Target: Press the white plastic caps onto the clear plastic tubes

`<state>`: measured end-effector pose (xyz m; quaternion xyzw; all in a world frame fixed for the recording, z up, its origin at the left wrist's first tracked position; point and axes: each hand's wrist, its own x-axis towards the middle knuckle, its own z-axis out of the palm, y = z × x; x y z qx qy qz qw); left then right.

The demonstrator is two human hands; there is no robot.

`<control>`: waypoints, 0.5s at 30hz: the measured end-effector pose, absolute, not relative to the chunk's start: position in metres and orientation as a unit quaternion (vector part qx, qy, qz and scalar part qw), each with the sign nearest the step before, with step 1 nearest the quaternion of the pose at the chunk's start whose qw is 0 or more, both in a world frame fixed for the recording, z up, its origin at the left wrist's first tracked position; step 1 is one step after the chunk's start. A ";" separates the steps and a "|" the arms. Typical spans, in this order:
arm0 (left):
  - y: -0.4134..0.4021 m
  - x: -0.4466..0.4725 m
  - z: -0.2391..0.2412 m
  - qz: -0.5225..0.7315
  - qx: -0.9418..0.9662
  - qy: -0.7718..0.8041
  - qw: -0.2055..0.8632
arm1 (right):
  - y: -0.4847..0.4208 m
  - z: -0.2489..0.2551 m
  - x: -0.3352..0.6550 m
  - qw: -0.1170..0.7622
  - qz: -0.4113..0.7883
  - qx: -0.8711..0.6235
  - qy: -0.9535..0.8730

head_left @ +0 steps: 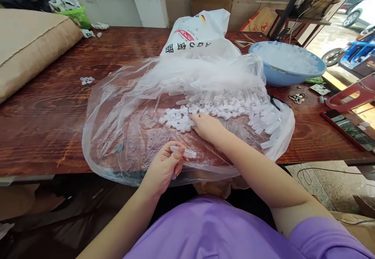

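Observation:
My left hand (168,161) is closed around a small translucent plastic tube (186,152), its threaded open neck pointing right. My right hand (206,126) reaches to the right edge of a pile of small white caps (177,119), fingers stretched and apart, the fingertips touching the pile. No cap shows clearly between those fingers. Behind and to the right lie more caps (228,108) and several loose translucent tubes (268,120). All of this rests on a clear plastic bag (137,134) spread over the table.
On the brown wooden table (43,134) stands a blue basin (281,75) heaped with translucent pieces. A white printed sack (202,36) is at the back. To the right are a phone (348,128) and a red plastic stool (354,93); a large tan cushion-like bundle (35,44) lies left.

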<state>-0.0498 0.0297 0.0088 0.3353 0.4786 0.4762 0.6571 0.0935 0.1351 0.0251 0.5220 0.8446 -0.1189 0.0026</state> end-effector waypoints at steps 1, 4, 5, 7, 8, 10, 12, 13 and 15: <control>0.029 -0.053 0.008 0.473 0.329 0.480 0.662 | 0.134 0.024 0.094 0.005 -0.117 0.522 0.845; 0.028 -0.059 0.007 0.453 0.324 0.492 0.669 | 0.129 0.021 0.101 0.005 -0.110 0.533 0.839; 0.027 -0.060 0.007 0.447 0.327 0.496 0.669 | 0.127 0.020 0.104 0.004 -0.108 0.537 0.837; 0.028 -0.060 0.007 0.435 0.340 0.498 0.668 | 0.124 0.020 0.107 0.001 -0.111 0.543 0.833; 0.029 -0.060 0.007 0.430 0.349 0.498 0.667 | 0.124 0.020 0.108 0.000 -0.115 0.546 0.830; 0.031 -0.059 0.007 0.421 0.366 0.496 0.666 | 0.122 0.022 0.109 -0.001 -0.124 0.554 0.823; 0.033 -0.058 0.008 0.414 0.372 0.498 0.665 | 0.119 0.025 0.111 -0.001 -0.131 0.567 0.814; 0.033 -0.058 0.008 0.410 0.374 0.499 0.665 | 0.115 0.028 0.113 -0.013 -0.142 0.575 0.806; 0.033 -0.059 0.009 0.403 0.378 0.502 0.666 | 0.103 0.032 0.116 -0.083 -0.188 0.574 0.793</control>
